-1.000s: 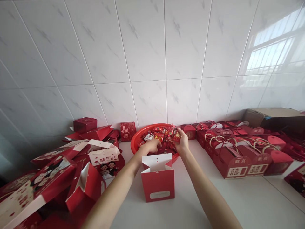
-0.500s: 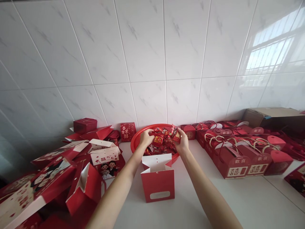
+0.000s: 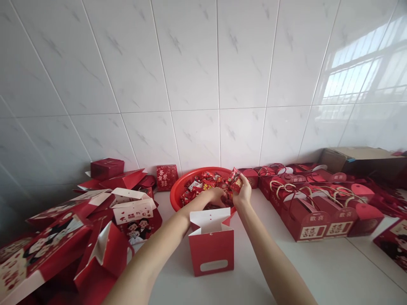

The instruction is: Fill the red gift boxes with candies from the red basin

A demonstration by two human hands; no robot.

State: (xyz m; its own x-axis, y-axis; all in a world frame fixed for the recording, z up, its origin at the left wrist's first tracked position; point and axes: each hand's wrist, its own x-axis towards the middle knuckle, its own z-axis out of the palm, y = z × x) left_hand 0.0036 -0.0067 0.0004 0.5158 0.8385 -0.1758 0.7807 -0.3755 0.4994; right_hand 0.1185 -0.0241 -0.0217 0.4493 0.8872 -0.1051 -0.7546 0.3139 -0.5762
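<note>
A red plastic basket (image 3: 176,191) against the wall holds many wrapped candies (image 3: 194,185), mostly red. My left hand (image 3: 216,196) is down among them at the near right side. Its fingers are partly sunk in the candies, so their grip cannot be made out. At the basket's right rim my right hand (image 3: 244,193) is closed around red-wrapped candies (image 3: 235,181), held up off the pile. In front of the basket an upright red gift box (image 3: 211,250) stands with its top open, showing a white inside. Neither hand touches this box.
Red gift boxes (image 3: 101,250), several of them open, are heaped on the left. Rows of closed red boxes with handles (image 3: 313,224) stand on the right, beside a cardboard carton (image 3: 359,153). A small red box (image 3: 166,178) leans on the tiled wall (image 3: 193,84).
My left hand has moved right and nearer, from the basket's left part deeper into the candies. My right hand stays at the right rim with its candies. The view has shifted slightly.
</note>
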